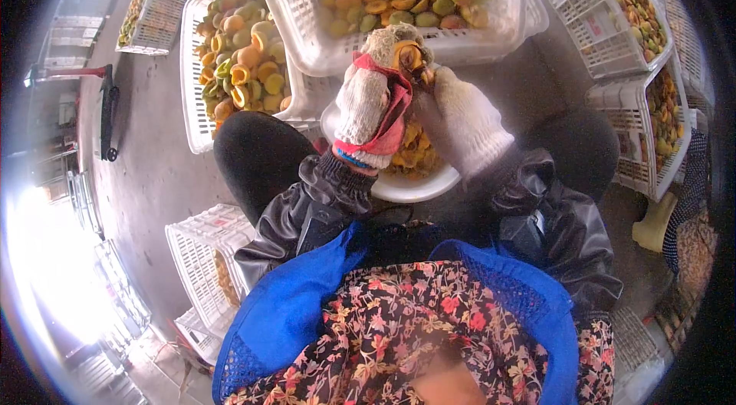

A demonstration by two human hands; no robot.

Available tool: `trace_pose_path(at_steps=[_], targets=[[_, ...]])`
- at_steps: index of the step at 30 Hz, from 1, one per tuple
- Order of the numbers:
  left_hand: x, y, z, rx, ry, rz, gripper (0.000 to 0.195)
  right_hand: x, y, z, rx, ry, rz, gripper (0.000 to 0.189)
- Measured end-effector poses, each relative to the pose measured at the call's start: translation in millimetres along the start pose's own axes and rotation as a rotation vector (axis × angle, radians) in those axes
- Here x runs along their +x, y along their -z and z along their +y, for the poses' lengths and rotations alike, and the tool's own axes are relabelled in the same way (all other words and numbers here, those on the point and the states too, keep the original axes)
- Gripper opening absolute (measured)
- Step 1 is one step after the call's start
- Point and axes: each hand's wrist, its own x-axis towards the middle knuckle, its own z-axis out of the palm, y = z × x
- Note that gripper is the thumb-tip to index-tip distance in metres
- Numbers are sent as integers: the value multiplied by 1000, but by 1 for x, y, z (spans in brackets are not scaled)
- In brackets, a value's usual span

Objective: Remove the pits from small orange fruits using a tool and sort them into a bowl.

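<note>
My left hand (371, 103), in a soiled white knit glove with a red cloth band, grips a halved orange stone fruit (407, 56). Against that fruit is my right hand (468, 117), also gloved and partly blurred. Something small and dark (426, 77) shows at its fingertips; whether it is a tool or part of the fruit is unclear. Below both hands, between my knees, a white basin (417, 191) contains yellow-orange fruit pieces (418, 152). Just beyond my hands stands a white plastic crate (322, 54) of green and orange fruit, some of it cut in half.
Left of that crate, another white crate (192, 77) holds cut fruit halves. More filled crates stand at far left (158, 14) and on the right (598, 25). A crate (201, 255) sits behind my left elbow. A platform scale or trolley (106, 111) rests on the concrete floor.
</note>
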Motion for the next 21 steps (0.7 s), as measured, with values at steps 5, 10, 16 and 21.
trace_pose_path(at_steps=[5,10,16,21], targets=[[-1,2,-1,118,10,99,33,1,-5,7,57,25,8,36],[-1,12,3,39,69,76,30,2,-26,14,182,131,57,25],[15,-6,17,155,168,10,33,12,-42,40,597,289,-11,29],[31,-6,23,172,241,68,45,-4,-2,13,942,3,-291,28]])
